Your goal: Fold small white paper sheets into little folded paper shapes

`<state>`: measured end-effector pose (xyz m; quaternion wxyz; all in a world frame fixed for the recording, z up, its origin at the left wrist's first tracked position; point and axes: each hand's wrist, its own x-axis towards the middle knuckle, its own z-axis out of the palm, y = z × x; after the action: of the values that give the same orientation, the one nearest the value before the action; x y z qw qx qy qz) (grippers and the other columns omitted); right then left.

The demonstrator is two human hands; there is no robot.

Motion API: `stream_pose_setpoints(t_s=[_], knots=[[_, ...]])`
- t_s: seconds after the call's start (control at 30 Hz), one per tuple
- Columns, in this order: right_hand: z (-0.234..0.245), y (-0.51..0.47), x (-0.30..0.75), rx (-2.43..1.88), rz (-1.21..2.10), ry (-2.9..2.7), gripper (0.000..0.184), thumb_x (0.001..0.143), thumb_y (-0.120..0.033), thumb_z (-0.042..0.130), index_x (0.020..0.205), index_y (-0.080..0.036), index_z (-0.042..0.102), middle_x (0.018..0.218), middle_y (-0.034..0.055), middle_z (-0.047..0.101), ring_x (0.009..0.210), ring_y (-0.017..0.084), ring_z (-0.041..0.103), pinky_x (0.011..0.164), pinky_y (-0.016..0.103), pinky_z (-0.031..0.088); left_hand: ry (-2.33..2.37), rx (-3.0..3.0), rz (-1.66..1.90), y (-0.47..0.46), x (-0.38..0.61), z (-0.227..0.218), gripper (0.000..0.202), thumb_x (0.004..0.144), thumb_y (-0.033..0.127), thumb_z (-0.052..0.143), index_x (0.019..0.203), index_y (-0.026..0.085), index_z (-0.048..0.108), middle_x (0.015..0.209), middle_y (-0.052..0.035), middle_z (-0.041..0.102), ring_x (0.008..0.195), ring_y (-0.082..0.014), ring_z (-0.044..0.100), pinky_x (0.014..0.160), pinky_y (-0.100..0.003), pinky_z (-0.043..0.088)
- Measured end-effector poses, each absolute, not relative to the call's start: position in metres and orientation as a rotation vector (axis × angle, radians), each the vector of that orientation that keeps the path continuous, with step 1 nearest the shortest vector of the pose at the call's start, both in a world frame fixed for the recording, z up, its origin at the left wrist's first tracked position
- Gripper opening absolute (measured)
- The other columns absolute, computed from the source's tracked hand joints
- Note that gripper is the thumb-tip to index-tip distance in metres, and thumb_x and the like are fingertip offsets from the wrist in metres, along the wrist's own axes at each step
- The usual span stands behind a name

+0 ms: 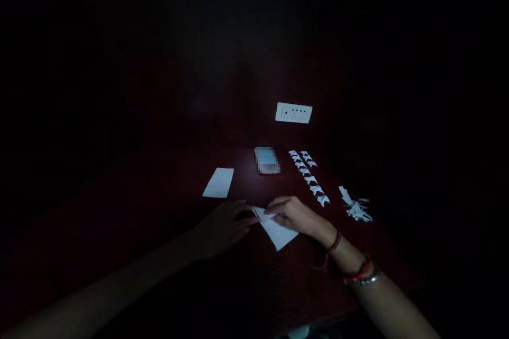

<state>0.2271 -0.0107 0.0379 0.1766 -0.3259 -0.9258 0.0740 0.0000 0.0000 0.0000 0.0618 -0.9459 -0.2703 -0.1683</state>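
Observation:
A white sheet of paper [279,233] lies slanted on the dark table between my hands, its upper left part apparently folded over. My right hand [293,213] has its fingers bent and closed on the paper's upper edge, with bracelets on the wrist. From the left, my left hand [228,225] reaches in, in deep shadow. Its fingertips hold the paper's left corner; the exact grip is hard to see. Further left lies a flat white sheet [218,183], apart from both hands.
Behind the hands lies a phone-like object [267,160] with a blurred surface. To the right run two rows of small notched paper pieces [309,177], then a heap of paper strips [358,210]. A socket panel [294,113] is at the back. Surroundings are very dark.

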Motion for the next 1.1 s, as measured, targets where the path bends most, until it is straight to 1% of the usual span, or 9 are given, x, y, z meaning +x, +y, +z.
stream_pose_setpoints(t_s=[0.17, 0.23, 0.4, 0.5, 0.6, 0.73, 0.87, 0.97, 1.1], knots=[[0.033, -0.01, 0.233, -0.839, 0.219, -2.677, 0.029, 0.076, -0.008, 0.042, 0.101, -0.013, 0.056, 0.098, 0.0067, 0.055, 0.09, 0.013, 0.051, 0.08, 0.022, 0.04, -0.794, -2.825, -0.568, 0.003, 0.0, -0.009, 0.03, 0.084, 0.026, 0.035, 0.113, 0.022, 0.043, 0.116, -0.0022, 0.044, 0.114, -0.0202, 0.028, 0.092, -0.039, 0.027], [0.03, -0.01, 0.235, -0.819, 0.214, -2.691, 0.029, 0.076, -0.008, 0.042, 0.101, -0.013, 0.056, 0.099, 0.0067, 0.054, 0.09, 0.013, 0.051, 0.08, 0.022, 0.04, -0.783, -2.82, -0.573, 0.002, 0.002, -0.012, 0.03, 0.084, 0.025, 0.036, 0.112, 0.021, 0.043, 0.116, -0.003, 0.044, 0.113, -0.0203, 0.029, 0.093, -0.039, 0.027], [0.027, -0.011, 0.237, -0.814, 0.181, -2.725, 0.028, 0.076, -0.009, 0.043, 0.101, -0.013, 0.056, 0.099, 0.007, 0.053, 0.091, 0.013, 0.049, 0.081, 0.023, 0.039, -0.789, -2.827, -0.632, 0.0, 0.005, -0.011, 0.03, 0.083, 0.021, 0.037, 0.112, 0.019, 0.044, 0.115, -0.0064, 0.041, 0.108, -0.0197, 0.035, 0.089, -0.036, 0.032], [0.028, -0.011, 0.235, -0.81, 0.128, -2.751, 0.028, 0.075, -0.009, 0.044, 0.1, -0.013, 0.056, 0.098, 0.0075, 0.053, 0.092, 0.013, 0.048, 0.081, 0.025, 0.039, -0.792, -2.833, -0.673, 0.0, 0.006, -0.01, 0.029, 0.082, 0.02, 0.037, 0.11, 0.018, 0.045, 0.119, -0.0074, 0.037, 0.109, -0.0198, 0.035, 0.089, -0.035, 0.033], [0.029, -0.012, 0.233, -0.804, 0.058, -2.78, 0.028, 0.075, -0.008, 0.043, 0.1, -0.013, 0.056, 0.097, 0.0077, 0.052, 0.092, 0.014, 0.047, 0.082, 0.026, 0.039, -0.758, -2.853, -0.654, 0.001, 0.004, -0.011, 0.031, 0.083, 0.022, 0.036, 0.113, 0.018, 0.042, 0.125, -0.0058, 0.033, 0.112, -0.0199, 0.032, 0.091, -0.036, 0.031], [0.029, -0.012, 0.232, -0.792, -0.008, -2.803, 0.027, 0.076, -0.009, 0.042, 0.099, -0.014, 0.057, 0.096, 0.0072, 0.052, 0.092, 0.014, 0.046, 0.083, 0.026, 0.037, -0.762, -2.877, -0.546, 0.002, 0.002, -0.011, 0.032, 0.084, 0.022, 0.035, 0.116, 0.019, 0.04, 0.123, -0.0035, 0.038, 0.11, -0.0182, 0.035, 0.091, -0.036, 0.03], [0.027, -0.012, 0.232, -0.786, -0.01, -2.807, 0.027, 0.076, -0.01, 0.042, 0.098, -0.013, 0.057, 0.096, 0.0069, 0.052, 0.093, 0.013, 0.046, 0.083, 0.025, 0.038, -0.769, -2.882, -0.542, 0.001, 0.002, -0.009, 0.032, 0.084, 0.023, 0.035, 0.116, 0.019, 0.039, 0.123, -0.0033, 0.039, 0.11, -0.0174, 0.036, 0.092, -0.035, 0.03], [0.026, -0.011, 0.232, -0.792, -0.005, -2.802, 0.027, 0.076, -0.01, 0.042, 0.098, -0.014, 0.057, 0.096, 0.0069, 0.052, 0.092, 0.014, 0.046, 0.082, 0.026, 0.038, -0.784, -2.883, -0.554, 0.001, 0.003, -0.009, 0.035, 0.084, 0.023, 0.035, 0.118, 0.019, 0.036, 0.123, -0.0035, 0.039, 0.109, -0.0175, 0.036, 0.091, -0.035, 0.031], [0.026, -0.012, 0.232, -0.8, -0.003, -2.783, 0.027, 0.075, -0.01, 0.043, 0.099, -0.013, 0.057, 0.095, 0.0069, 0.053, 0.092, 0.013, 0.046, 0.082, 0.025, 0.038, -0.761, -2.886, -0.533, 0.003, 0.003, -0.013, 0.036, 0.084, 0.022, 0.035, 0.12, 0.022, 0.034, 0.125, -0.0022, 0.035, 0.111, -0.0173, 0.035, 0.09, -0.035, 0.031]])
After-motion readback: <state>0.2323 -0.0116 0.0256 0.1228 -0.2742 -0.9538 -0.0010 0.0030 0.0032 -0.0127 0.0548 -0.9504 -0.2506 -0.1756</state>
